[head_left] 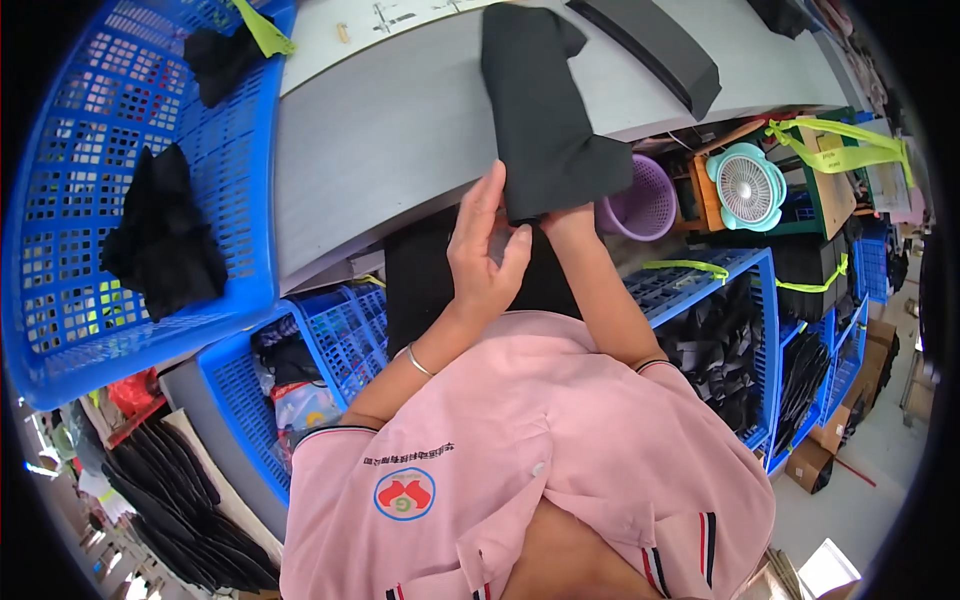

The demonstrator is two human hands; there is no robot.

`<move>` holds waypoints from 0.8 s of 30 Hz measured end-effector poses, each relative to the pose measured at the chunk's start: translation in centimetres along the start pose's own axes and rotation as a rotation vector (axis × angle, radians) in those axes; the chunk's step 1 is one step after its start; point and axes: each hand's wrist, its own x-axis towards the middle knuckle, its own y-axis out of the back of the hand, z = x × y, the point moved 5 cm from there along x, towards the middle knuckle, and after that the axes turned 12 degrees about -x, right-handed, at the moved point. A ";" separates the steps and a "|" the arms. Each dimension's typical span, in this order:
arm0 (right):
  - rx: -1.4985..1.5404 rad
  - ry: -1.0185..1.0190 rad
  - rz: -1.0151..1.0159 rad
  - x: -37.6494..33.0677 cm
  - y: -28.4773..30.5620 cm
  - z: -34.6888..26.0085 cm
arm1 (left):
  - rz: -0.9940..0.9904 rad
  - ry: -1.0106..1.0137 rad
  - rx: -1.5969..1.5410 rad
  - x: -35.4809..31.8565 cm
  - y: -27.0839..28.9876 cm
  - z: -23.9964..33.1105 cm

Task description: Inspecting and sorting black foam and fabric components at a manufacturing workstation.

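A long piece of black fabric [545,120] runs from the grey table toward me, its near end past the front edge. My left hand [485,245] is open at the near left corner of the fabric, fingers stretched out and thumb apart. The fingertips rest at or just beside the fabric's edge. My right hand [568,222] reaches under the near end of the same fabric. Cloth covers its fingers, so I cannot see how they are closed.
The grey table [375,150] bears a dark, long, flat-sided object [650,50] at the far right. A blue crate [150,355] with black cloth stands left. To the right are a purple basket [640,205], a turquoise fan [747,190] and a blue crate of black pieces [765,350].
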 end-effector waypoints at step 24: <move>-1.801 1.072 -0.147 -2.0 -6.3 0.9 | 0.265 0.959 -0.757 -2.2 1.3 -11.9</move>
